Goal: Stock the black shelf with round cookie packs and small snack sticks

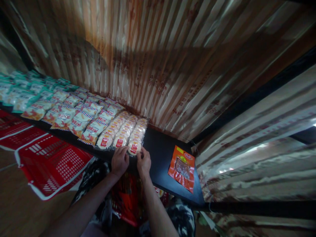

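Both hands meet at the front edge of a black shelf point(158, 148). Between them lies a round cracker in a clear wrapper with a red label point(134, 147), the front one of its row. My left hand point(120, 161) has its fingers closed at the pack's left edge. On the right edge, the thumb and fingers of my right hand point(144, 162) pinch the wrapper. Two more rows of round cracker packs point(119, 141) run beside it on the left. An orange-red snack packet point(182, 167) lies apart on the right part of the shelf.
White and red snack bags point(81, 120) fill the shelf further left, then green bags point(24, 98). Red baskets point(56, 161) stand below on the left. A striped plastic sheet point(153, 59) hangs behind the shelf, and a black bar point(259, 209) crosses the lower right.
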Demonstrator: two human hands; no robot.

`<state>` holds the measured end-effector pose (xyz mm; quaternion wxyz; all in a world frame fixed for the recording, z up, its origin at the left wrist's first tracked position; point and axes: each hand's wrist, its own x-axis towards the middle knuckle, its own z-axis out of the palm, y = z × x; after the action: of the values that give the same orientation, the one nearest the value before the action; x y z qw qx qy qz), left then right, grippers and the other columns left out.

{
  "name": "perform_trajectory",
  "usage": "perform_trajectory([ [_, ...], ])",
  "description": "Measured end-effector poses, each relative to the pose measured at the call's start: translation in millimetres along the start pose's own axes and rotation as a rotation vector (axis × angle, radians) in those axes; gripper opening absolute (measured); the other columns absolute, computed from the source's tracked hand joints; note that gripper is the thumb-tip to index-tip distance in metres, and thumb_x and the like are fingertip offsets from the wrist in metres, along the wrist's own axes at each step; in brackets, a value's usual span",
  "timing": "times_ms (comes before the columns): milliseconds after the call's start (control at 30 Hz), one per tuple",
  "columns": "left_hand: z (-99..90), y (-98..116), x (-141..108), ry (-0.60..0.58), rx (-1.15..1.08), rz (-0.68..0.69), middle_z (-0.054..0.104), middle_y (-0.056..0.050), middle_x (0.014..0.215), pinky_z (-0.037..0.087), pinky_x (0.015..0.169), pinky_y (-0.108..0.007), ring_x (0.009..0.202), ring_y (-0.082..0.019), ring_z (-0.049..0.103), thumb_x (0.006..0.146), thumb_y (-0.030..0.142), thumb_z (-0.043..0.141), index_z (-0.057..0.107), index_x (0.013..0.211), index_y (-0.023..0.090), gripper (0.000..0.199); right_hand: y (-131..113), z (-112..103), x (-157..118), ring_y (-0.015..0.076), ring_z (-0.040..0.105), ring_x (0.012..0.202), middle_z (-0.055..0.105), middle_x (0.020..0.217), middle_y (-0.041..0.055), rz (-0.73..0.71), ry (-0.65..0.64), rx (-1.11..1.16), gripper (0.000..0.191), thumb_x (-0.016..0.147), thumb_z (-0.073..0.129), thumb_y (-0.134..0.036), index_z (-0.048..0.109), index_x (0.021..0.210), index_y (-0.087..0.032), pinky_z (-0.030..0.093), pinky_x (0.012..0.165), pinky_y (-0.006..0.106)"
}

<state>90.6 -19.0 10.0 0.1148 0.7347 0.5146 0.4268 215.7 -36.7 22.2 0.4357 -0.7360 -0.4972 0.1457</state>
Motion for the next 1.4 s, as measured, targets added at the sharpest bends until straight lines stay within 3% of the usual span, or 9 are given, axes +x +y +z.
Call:
perform_trajectory([
  [767,0.5,3.7,-1.2,0.016,0.176,0.079,0.06,-0.009,0.108,0.038,0.097,-0.041,0.103,-0.024,0.051,0.073,0.008,0.042,0.055,0.106,0.015,0.036,-6.3,0.2,2.1,0.014,0.058,0.071,0.06,0.089,0.0037,0.06,-0.014,-0.119,0.035,0.079,0.048,-0.036,0.06,0.105,-0.018,0.042,0.064,0.024],
  [1400,2.6,0.4,-2.4,0.015,0.168,0.086,0.059,-0.008,0.109,0.04,0.096,-0.039,0.102,-0.023,0.052,0.073,0.007,0.043,0.054,0.107,0.016,0.037,-8.7,2.8,0.8,0.0152,0.058,0.072,0.061,0.091,0.0043,0.081,-0.018,-0.155,0.034,0.08,0.045,-0.038,0.058,0.105,-0.018,0.041,0.063,0.025],
])
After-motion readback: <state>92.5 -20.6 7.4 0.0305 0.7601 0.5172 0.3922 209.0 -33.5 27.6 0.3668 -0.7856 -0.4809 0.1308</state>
